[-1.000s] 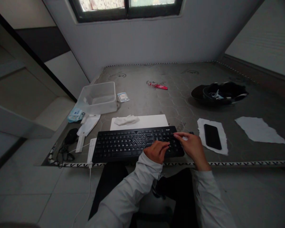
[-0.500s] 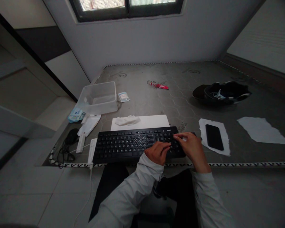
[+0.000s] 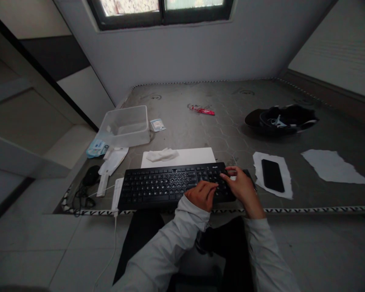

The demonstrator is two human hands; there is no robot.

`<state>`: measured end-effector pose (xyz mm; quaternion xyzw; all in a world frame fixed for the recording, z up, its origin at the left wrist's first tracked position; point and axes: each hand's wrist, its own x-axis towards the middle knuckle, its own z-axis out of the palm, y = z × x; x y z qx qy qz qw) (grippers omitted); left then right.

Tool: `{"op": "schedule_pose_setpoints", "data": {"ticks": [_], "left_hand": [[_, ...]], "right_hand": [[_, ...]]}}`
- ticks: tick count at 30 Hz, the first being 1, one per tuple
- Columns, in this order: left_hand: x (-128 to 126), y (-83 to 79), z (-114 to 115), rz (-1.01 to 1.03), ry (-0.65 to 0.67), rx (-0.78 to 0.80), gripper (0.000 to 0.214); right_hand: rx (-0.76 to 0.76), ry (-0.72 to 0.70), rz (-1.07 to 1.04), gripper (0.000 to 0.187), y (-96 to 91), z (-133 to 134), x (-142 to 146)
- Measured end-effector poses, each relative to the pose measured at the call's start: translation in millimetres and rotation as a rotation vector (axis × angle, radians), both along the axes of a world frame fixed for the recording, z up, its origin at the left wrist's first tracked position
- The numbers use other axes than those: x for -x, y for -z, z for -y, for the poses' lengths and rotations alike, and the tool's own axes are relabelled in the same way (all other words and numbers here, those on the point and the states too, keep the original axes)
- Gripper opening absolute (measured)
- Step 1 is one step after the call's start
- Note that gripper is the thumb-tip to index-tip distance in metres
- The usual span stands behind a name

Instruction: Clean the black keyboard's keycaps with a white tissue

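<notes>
Down at the mattress's point(image 3: 200, 125) near edge lies the keyboard point(image 3: 167, 185). Left hand point(image 3: 202, 195) rests on its right keys, fingers loosely curled, holding nothing. Right hand point(image 3: 242, 187) bends over its right end, fingertips at a white scrap point(image 3: 232, 177); whether they grip it is unclear.

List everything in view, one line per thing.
mattress: 1, grey, under everything
keyboard: 1, black, near edge
board: 1, white, behind keyboard
cloth: 1, white, on board
bin: 1, clear, far left
torn paper: 2, white, right side
phone: 1, black, on left paper
helmet: 1, black, far right
wrapper: 1, red, far middle
mouse: 1, black, left of keyboard
left hand: 1, bare, on keys
right hand: 1, bare, keyboard's right end
</notes>
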<state>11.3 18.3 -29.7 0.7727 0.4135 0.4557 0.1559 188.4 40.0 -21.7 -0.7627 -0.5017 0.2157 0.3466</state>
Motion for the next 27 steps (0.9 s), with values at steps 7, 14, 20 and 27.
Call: {"op": "schedule_pose_setpoints", "data": {"ticks": [7, 14, 20, 27], "left_hand": [[-2.6, 3.6, -0.3, -0.069, -0.008, -0.010, 0.016], [-3.6, 2.3, 0.6, -0.129, -0.038, -0.026, 0.015], [-5.6, 1.9, 0.6, -0.155, -0.057, -0.033, 0.017], [-9.3, 2.3, -1.5, -0.144, -0.099, -0.050, 0.017]], "right_hand": [[-0.012, -0.041, 0.021, 0.029, 4.9, -1.5, -1.0], [0.030, -0.059, 0.057, 0.025, 6.6, -0.7, -0.5], [0.060, -0.089, 0.094, 0.017, 3.7, -2.2, -0.8], [0.084, -0.135, 0.049, 0.013, 1.9, -8.2, -5.2]]}}
